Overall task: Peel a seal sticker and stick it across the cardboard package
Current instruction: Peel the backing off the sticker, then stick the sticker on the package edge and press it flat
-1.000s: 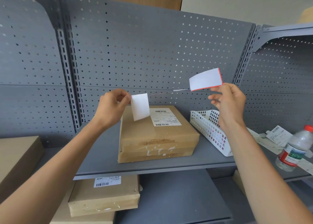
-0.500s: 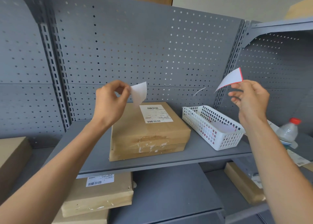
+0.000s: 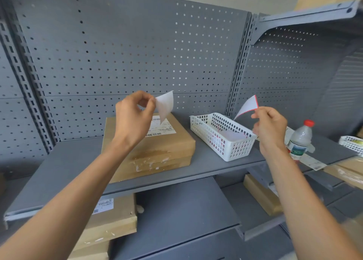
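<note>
A flat cardboard package (image 3: 157, 147) with a white shipping label lies on the grey shelf (image 3: 74, 167). My left hand (image 3: 133, 118) is raised above the package's left part and pinches a plain white paper piece (image 3: 166, 104) between thumb and fingers. My right hand (image 3: 269, 126) is held up to the right, above the basket's right end, pinching a white sticker with a red edge (image 3: 248, 106) by its corner. The two pieces are fully apart.
A white plastic basket (image 3: 225, 147) with more red-and-white stickers stands right of the package. A water bottle (image 3: 299, 140) with a red cap stands further right. More cardboard boxes (image 3: 115, 218) lie on the shelf below. Perforated grey panels form the back.
The view has shifted to the right. My right hand has dropped lower with the red-edged sticker, toward the basket. My left hand keeps its white piece above the package.
</note>
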Available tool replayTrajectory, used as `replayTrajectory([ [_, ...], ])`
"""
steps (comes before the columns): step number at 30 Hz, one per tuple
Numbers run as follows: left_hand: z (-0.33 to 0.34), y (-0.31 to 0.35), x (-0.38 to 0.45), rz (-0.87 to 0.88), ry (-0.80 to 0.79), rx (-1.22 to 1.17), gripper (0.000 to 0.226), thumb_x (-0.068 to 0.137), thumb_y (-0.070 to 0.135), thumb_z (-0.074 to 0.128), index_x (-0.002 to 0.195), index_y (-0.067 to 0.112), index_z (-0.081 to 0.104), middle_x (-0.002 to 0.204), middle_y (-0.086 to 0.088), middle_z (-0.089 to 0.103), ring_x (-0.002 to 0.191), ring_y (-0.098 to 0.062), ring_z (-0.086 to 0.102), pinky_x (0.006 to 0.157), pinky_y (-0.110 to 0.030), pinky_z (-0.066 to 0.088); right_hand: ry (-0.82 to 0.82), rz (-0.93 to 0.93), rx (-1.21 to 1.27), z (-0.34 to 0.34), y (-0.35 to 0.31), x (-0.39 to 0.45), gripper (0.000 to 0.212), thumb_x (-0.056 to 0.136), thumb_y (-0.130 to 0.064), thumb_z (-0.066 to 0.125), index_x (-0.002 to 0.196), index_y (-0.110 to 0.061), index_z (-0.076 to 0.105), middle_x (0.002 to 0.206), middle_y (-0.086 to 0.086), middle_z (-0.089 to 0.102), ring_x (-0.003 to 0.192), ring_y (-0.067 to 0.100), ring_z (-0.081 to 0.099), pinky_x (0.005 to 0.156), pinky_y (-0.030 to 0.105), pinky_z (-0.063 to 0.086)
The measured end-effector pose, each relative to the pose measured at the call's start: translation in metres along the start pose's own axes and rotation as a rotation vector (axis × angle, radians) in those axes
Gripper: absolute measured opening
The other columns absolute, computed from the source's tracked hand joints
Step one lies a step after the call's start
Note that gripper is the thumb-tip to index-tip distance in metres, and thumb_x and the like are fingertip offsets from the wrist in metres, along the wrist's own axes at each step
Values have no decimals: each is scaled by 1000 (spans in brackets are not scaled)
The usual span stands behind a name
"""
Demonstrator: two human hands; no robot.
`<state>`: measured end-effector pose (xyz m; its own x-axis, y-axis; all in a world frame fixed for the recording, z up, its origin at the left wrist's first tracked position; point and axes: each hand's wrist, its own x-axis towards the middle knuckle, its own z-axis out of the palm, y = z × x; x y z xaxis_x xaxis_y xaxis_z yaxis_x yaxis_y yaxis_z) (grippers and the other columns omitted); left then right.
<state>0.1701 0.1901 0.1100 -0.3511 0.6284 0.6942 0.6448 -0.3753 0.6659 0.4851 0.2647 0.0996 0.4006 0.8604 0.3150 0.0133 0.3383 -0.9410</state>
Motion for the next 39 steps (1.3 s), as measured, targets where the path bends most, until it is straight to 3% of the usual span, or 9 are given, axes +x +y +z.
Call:
replayTrajectory([
  [2,10,5,-2,4,-9,-10,18,97,26,58,84,22,69,79,17,67,78,2,61,69,-24,46,-12,25,-59,-8,8,1,20,95,-10,58,82,-22,68,73,-4,60,49,7,40,48,24,34],
  [6,24,12,-7,-11,-35,-18,18,97,26,58,82,24,68,78,20,66,71,6,58,66,-17,42,-110,110,-182,-17,27,1,22,93,-12,60,74,-18,68,73,-2,61,61,14,44,54,27,36],
  [10,34,17,-12,-2,-55,-14,18,97,25,58,83,24,68,80,20,68,80,6,60,69,-15,42,-156,212,-222,-29,42,3,24,92,-11,65,68,-9,66,55,-7,53,42,7,33,40,19,28],
  [13,40,20,-16,-7,-67,-15,17,97,25,58,85,22,70,81,21,67,77,9,60,67,-13,41,-166,243,-242,-39,47,6,15,90,-7,67,84,6,70,70,9,55,41,9,29,36,20,23],
  [19,45,24,-21,-12,-69,-3,17,97,25,59,83,24,68,81,18,68,79,6,61,67,-17,43,-105,83,-322,-43,39,8,17,85,-13,77,74,-16,65,72,3,66,53,10,47,54,26,34],
  [24,43,31,-26,-10,-68,12,17,97,26,59,82,24,68,81,18,69,81,6,62,69,-15,43,-109,33,-293,-39,27,-1,22,87,-15,74,71,-18,59,70,4,64,53,12,48,55,26,37],
  [28,43,37,-33,10,-25,20,16,94,25,60,82,19,70,81,17,69,83,0,63,76,-29,50,-239,-75,-250,-9,-1,-34,14,91,-21,73,80,-15,66,65,-4,64,47,-3,52,49,17,39],
  [34,45,42,-51,237,51,135,16,89,23,63,76,15,66,77,8,67,81,-22,61,73,-44,50,-503,-133,-145,45,-34,-86,22,95,-31,69,82,-13,73,64,-8,67,46,-2,52,60,24,41],
  [39,42,38,-59,469,143,303,27,91,29,65,70,13,65,69,2,63,68,-27,54,63,-43,39,-529,-123,-162,66,-39,-102,30,96,-33,68,81,-7,73,74,6,75,43,-1,50,56,21,41],
])
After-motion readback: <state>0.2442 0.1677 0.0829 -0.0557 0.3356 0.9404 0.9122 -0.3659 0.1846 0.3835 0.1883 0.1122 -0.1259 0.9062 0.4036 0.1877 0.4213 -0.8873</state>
